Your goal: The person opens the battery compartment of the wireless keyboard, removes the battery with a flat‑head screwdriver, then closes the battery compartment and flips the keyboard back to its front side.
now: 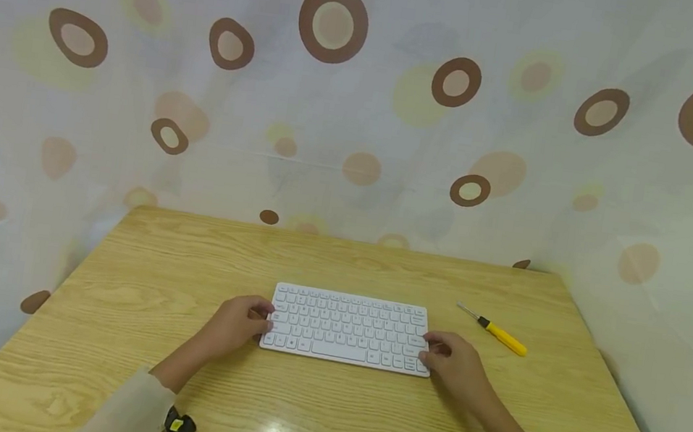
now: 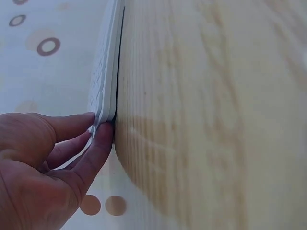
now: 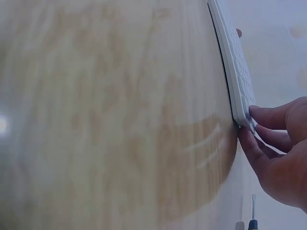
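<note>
A white compact keyboard (image 1: 343,340) lies flat near the middle of the wooden table, keys up. My left hand (image 1: 233,327) pinches its left end, thumb and fingertips at the edge. At the opposite end my right hand (image 1: 460,371) does the same. The left wrist view shows the left hand (image 2: 43,167) with fingertips above and under the keyboard's corner (image 2: 109,72). In the right wrist view, the right hand (image 3: 283,158) grips the other corner of the keyboard (image 3: 233,72), low against the tabletop.
A screwdriver (image 1: 504,337) with a yellow and black handle lies on the table (image 1: 340,263), right of the keyboard. Behind the table and along both sides hangs a pale cloth (image 1: 361,101) with brown rings and dots.
</note>
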Demonstrator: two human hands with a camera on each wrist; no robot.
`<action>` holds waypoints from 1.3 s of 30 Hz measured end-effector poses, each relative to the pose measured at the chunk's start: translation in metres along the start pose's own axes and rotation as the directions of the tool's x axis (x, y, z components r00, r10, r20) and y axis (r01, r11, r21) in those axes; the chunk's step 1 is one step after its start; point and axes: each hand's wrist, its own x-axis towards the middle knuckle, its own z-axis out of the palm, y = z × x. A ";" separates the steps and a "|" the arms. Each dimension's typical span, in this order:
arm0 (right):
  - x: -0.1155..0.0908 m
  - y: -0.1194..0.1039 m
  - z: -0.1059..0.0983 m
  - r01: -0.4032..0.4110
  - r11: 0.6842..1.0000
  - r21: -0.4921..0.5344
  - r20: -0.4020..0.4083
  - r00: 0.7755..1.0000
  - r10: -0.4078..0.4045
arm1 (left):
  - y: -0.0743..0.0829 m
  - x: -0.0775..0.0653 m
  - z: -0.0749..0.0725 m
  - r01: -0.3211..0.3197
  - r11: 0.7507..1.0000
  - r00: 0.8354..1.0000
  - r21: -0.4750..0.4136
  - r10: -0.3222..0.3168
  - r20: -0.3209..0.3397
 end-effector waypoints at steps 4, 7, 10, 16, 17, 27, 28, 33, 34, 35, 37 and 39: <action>-0.001 0.002 -0.003 0.005 1.000 0.028 0.020 1.000 -0.006 | -0.002 0.001 -0.004 -0.012 1.000 1.000 0.010 0.011 0.022; 0.001 0.005 -0.006 0.012 0.999 0.035 0.038 0.999 -0.013 | -0.006 0.006 -0.009 -0.023 1.000 0.999 -0.007 0.023 0.042; 0.001 0.007 -0.009 0.017 0.999 0.034 0.048 0.999 -0.019 | -0.009 0.014 -0.016 -0.036 0.998 0.997 -0.060 0.040 0.064; -0.005 0.011 -0.012 0.021 0.999 0.046 0.077 0.997 -0.025 | -0.012 0.029 -0.020 -0.051 0.989 0.994 -0.135 0.064 0.092; -0.006 0.012 -0.012 0.017 0.999 0.048 0.082 0.996 -0.021 | -0.012 0.031 -0.020 -0.048 0.988 0.994 -0.145 0.062 0.093; -0.013 0.012 -0.010 -0.015 0.994 0.105 0.114 0.994 0.003 | -0.008 0.040 -0.020 -0.010 0.976 0.995 -0.219 0.030 0.090; -0.014 0.012 -0.010 -0.015 0.994 0.106 0.114 0.993 0.003 | -0.008 0.040 -0.019 -0.005 0.973 0.995 -0.232 0.027 0.092; -0.017 0.011 -0.010 -0.024 0.991 0.129 0.117 0.993 0.009 | -0.008 0.042 -0.019 -0.005 0.966 0.994 -0.259 0.032 0.102; -0.017 0.011 -0.010 -0.021 0.991 0.132 0.116 0.993 0.006 | -0.009 0.043 -0.019 -0.002 0.966 0.994 -0.260 0.029 0.103; -0.017 0.011 -0.010 -0.018 0.991 0.134 0.116 0.993 0.003 | -0.010 0.043 -0.018 -0.001 0.966 0.994 -0.260 0.029 0.104; -0.016 0.012 -0.010 -0.013 0.991 0.135 0.113 0.994 -0.002 | -0.011 0.043 -0.018 0.004 0.963 0.994 -0.268 0.026 0.107; -0.016 0.012 -0.010 -0.014 0.991 0.136 0.111 0.994 -0.001 | -0.011 0.044 -0.018 0.005 0.962 0.994 -0.272 0.026 0.110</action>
